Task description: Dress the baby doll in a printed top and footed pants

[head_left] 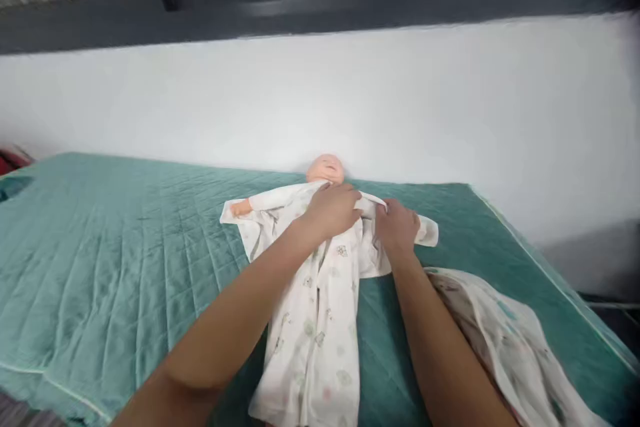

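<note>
A baby doll (325, 168) lies on its back with its head by the wall. White printed baby clothes (325, 320) cover its body and legs, and one doll hand (242, 207) shows at the left. My left hand (334, 210) is closed on the cloth at the doll's chest, just below the chin. Over on the right side, my right hand (397, 225) pinches the garment near the doll's shoulder and sleeve. A sleeve end (427, 231) sticks out beyond my right hand. The fingertips of both hands are partly hidden.
The doll rests on a green quilted bed cover (125, 260). A crumpled white patterned cloth (515, 340) lies beside my right forearm. Behind the bed stands a white wall (450, 100) with a dark beam (325, 7) above. Something red (13, 159) is at the far left.
</note>
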Demonstrator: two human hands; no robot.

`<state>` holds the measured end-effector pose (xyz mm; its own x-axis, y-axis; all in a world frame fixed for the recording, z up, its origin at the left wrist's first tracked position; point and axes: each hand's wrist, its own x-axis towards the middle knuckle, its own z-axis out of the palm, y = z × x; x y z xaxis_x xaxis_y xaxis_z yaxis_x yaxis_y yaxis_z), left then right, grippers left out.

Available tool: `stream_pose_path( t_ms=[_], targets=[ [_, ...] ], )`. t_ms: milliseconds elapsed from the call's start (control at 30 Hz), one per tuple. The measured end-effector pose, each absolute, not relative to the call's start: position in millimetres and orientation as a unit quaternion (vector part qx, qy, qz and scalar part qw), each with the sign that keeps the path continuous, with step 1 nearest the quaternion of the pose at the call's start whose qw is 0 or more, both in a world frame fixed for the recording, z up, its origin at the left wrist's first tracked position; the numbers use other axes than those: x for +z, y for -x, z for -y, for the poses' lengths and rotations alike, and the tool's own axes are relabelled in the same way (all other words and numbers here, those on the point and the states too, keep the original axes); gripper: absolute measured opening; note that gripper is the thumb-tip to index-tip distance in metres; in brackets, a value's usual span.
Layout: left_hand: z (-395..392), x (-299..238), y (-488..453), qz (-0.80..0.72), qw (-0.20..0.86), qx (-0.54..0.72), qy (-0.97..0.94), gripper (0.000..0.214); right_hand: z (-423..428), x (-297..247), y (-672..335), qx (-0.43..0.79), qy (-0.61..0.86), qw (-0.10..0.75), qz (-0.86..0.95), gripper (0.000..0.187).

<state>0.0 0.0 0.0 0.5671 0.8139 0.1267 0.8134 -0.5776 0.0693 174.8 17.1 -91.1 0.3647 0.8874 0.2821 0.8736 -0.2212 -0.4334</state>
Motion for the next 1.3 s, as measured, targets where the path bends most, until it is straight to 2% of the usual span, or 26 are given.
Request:
stream_pose_path(
  t_ms=[100, 333, 600, 933, 1300],
  targets=[
    [-22.5, 1.6, -36.0, -0.467, 0.016, -0.043, -0.883, 0.04, -16.7, -90.0, -174.6, 0.009, 0.78, 0.268, 0.566, 0.039],
    [-51.2, -12.9, -74.2, -0.509, 0.028, -0.102, -0.854, 0.039, -13.5, -87.9, -174.3, 0.021, 0.774, 0.277, 0.57, 0.036],
    [-73.7, -5.0, -56.5, -0.513, 0.025, -0.117, -0.85, 0.046, -13.5, -78.9, -183.5, 0.078, 0.805, 0.295, 0.508, 0.037],
    [-71.2, -32.5, -89.8, -0.465, 0.007, -0.127, -0.876, 0.042, -15.7, -81.5, -184.6, 0.116, 0.808, 0.304, 0.491, 0.035],
    [-64.1, -9.9, -70.6, -0.455, -0.045, -0.111, -0.883, 0.041, -22.3, -90.7, -195.7, 0.159, 0.783, 0.383, 0.463, 0.035]
  ],
)
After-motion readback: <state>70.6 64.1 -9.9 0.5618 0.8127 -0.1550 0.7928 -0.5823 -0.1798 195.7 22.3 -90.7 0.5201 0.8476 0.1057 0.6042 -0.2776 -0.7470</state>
